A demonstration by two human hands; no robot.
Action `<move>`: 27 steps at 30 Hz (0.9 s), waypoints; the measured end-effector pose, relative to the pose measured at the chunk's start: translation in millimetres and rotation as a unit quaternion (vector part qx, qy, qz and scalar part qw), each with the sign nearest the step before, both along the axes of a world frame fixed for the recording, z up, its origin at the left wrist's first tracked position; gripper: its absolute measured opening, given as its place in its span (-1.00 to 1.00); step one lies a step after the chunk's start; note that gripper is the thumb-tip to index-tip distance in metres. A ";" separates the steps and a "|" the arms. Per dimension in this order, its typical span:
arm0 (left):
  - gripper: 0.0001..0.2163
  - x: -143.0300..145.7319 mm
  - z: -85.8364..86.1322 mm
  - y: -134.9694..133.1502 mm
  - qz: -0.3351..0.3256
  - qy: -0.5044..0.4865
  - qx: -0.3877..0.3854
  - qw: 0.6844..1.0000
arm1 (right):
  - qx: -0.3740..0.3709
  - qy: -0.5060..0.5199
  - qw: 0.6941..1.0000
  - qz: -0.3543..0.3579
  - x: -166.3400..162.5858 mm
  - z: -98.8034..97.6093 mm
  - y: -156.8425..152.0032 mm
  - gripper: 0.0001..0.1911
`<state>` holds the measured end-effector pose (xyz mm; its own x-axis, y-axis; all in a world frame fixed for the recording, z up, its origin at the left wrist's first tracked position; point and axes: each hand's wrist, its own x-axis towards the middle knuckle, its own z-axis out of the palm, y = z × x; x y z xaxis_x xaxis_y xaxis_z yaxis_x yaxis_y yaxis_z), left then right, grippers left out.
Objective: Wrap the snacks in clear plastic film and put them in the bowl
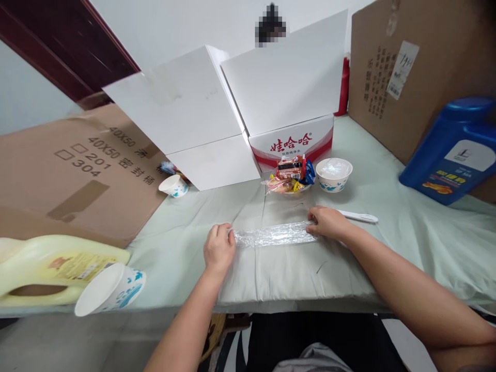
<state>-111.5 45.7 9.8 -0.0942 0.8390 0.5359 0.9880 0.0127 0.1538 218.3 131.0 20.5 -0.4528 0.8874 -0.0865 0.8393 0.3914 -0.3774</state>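
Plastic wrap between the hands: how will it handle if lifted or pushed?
Likely floppy: the plastic wrap is a thin, crinkled strip stretched between the left hand and right hand, so it would probably sag if one let go. Probably very light and clingy, since it looks bunched on itself.

Fingertips of left hand (219, 249) curl from sight — yellow jug (58, 266) overruns the edge.

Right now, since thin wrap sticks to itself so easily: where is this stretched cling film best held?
At its two short ends, coming from above. The cling film lies as a long narrow band, left to right on the cloth; pinching each end should keep it taut. The left hand and right hand sit at those ends.
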 end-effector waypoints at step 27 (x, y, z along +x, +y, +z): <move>-0.83 139.4 1.8 -68.2 -0.427 -0.119 -0.145 0.885 | -0.231 0.218 0.918 0.236 -2.3 5.2 -10.6 -0.70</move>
